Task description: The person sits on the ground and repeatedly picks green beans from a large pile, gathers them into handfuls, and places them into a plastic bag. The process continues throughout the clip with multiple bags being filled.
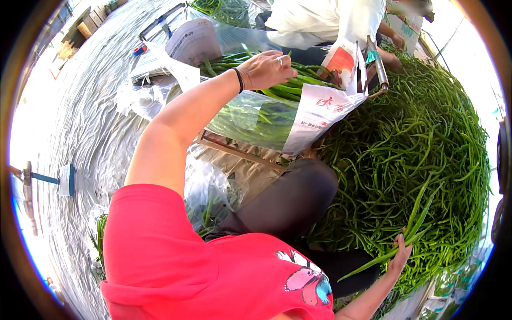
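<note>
My left hand [267, 71], with a ring and a dark wristband, reaches over long green peppers [280, 93] in an open clear plastic bag [240, 120]. Its fingers curl down against the peppers; whether they grip any is hidden. Printed paper sheets [316, 114] line the bag's ends, and a metal frame [378, 64] stands at its right end. Low on the right, my right hand [400, 254] holds a few long green peppers [416, 220] in a loose bunch. Beneath and beyond it spreads a large heap of green peppers [400, 152].
Across the bag sits another person in white clothing [308, 20], with a hand [390, 60] at the heap's far edge. My bent knee [308, 184] is between the bag and the heap. A clear plastic bag [208, 184] lies beside my leg. Silvery sheeting [92, 120] covers the ground leftward.
</note>
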Tool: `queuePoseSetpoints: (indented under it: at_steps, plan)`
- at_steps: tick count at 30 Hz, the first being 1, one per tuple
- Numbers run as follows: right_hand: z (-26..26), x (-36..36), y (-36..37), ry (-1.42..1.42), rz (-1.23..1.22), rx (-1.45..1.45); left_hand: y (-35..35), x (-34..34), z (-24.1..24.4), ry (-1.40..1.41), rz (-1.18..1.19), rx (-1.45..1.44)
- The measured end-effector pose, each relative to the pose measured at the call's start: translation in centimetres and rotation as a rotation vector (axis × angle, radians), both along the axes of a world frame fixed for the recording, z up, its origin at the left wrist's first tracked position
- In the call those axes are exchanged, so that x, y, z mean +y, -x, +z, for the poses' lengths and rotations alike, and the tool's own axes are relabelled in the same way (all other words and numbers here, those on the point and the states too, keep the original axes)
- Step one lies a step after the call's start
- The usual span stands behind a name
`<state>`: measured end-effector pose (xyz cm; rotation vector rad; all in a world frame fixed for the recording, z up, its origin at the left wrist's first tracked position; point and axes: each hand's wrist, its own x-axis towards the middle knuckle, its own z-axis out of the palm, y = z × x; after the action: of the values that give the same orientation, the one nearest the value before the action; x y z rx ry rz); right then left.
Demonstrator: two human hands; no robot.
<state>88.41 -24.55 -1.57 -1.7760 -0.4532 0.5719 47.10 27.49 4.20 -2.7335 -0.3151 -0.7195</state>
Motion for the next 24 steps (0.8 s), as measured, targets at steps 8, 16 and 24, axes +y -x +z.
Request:
queuePoseSetpoints:
  at_steps: [8, 16, 24]
  plan:
    - [-0.4, -0.1, 0.0, -0.003, 0.038, -0.033, 1.0, -3.3, -0.7, 0.537, 0.043, 0.287]
    - [-1.0, 0.1, -0.4, 0.034, 0.039, -0.053, -3.5, -3.0, -2.3, 1.046, 0.120, 0.420]
    - [-0.7, -1.0, -0.4, 0.017, -0.018, -0.032, -6.6, -8.4, 0.6, 0.976, 0.069, -0.041]
